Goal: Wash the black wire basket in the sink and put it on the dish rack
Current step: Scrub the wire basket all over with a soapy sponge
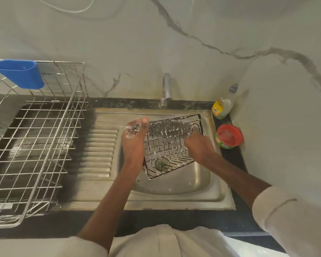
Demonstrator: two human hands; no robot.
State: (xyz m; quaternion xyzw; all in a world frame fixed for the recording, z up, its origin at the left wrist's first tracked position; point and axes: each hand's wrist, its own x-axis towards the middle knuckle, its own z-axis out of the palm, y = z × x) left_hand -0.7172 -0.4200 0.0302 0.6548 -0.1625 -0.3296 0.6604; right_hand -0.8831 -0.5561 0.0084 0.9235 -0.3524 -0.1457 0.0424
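The black wire basket (pixel 167 143) is tilted over the steel sink (pixel 191 184), its mesh dotted with white suds. My left hand (pixel 134 140) grips the basket's left edge, with foam on the fingers and a soapy scrubber partly visible in them. My right hand (pixel 197 147) is curled against the basket's right side, fingers pressed into the mesh; whatever it holds is hidden. The silver wire dish rack (pixel 35 138) stands on the counter to the left of the sink.
A chrome tap (pixel 166 89) rises behind the sink. A dish soap bottle (pixel 221 106) and a red-lidded tub (pixel 229 136) sit at the right. A blue cup (pixel 20 73) hangs on the rack's back edge. A ribbed drainboard (pixel 98 151) lies between rack and basin.
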